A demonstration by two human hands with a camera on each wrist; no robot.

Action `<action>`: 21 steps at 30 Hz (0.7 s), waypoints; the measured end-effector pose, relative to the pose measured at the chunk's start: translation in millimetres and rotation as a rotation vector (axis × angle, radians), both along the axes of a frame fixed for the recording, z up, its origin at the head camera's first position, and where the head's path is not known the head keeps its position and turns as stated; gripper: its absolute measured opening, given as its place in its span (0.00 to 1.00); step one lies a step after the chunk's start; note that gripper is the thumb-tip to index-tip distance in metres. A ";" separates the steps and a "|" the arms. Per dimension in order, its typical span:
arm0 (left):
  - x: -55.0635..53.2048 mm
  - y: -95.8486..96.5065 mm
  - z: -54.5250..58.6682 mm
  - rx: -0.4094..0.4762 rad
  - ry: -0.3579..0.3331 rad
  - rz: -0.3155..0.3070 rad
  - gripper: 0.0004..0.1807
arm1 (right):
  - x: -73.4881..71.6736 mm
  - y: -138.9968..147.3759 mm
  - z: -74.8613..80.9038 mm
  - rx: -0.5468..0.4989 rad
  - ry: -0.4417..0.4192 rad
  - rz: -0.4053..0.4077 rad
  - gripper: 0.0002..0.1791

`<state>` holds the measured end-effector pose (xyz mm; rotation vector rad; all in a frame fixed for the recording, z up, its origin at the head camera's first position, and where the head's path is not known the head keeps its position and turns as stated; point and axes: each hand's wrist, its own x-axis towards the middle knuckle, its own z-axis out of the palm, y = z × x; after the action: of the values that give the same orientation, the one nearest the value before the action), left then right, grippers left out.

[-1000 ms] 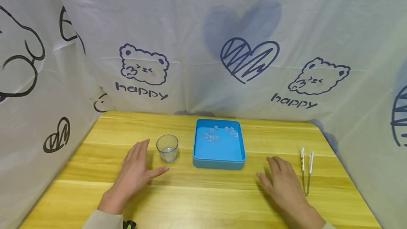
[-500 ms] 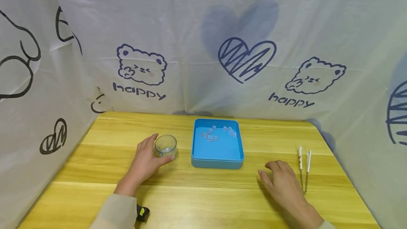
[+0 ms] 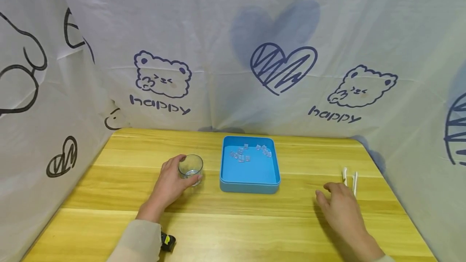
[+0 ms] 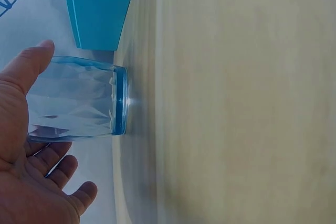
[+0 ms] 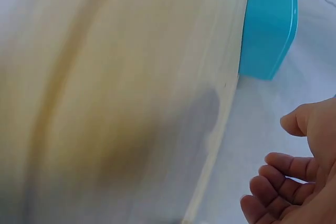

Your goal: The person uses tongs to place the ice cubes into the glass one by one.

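Note:
A clear drinking glass (image 3: 191, 167) stands upright on the table, left of a blue tray (image 3: 250, 187). My left hand (image 3: 164, 188) holds it, thumb on the near side and fingers on the far left. In the left wrist view the thumb and fingers lie on opposite sides of the glass (image 4: 79, 98). Small clear cubes (image 3: 241, 158) are scattered in the tray. Over the table at right, my right hand (image 3: 341, 208) has loosely bent fingers and holds nothing. White-ended tongs (image 3: 355, 181) lie beside it, their metal part hidden behind the hand.
The wooden table (image 3: 233, 229) carries everything. White cloth with printed hearts and bears (image 3: 164, 74) hangs behind it and along the sides. A black device with a yellow-green mark (image 3: 167, 241) shows at my left wrist.
My left hand has moved right and taken hold of the glass. My right hand has shifted right, now partly covering the tongs. Tray and cubes stay put.

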<state>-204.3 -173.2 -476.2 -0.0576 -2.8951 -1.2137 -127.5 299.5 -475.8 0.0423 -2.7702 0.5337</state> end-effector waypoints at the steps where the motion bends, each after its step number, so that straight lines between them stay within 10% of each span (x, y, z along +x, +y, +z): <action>1: 0.2 0.3 0.1 -0.001 -0.002 0.000 0.50 | -0.3 4.2 -0.2 0.001 -0.007 -0.011 0.20; 12: 4.0 1.9 1.8 -0.019 0.007 -0.014 0.50 | -3.0 48.1 -1.7 0.085 0.028 -0.082 0.20; 21: 8.4 3.1 0.3 -0.034 0.021 -0.028 0.50 | -3.4 68.5 0.7 0.147 -0.146 -0.157 0.27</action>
<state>-195.9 -170.1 -475.9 -0.1107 -2.9068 -1.1609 -130.9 368.0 -475.1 -0.1863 -2.9181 0.3039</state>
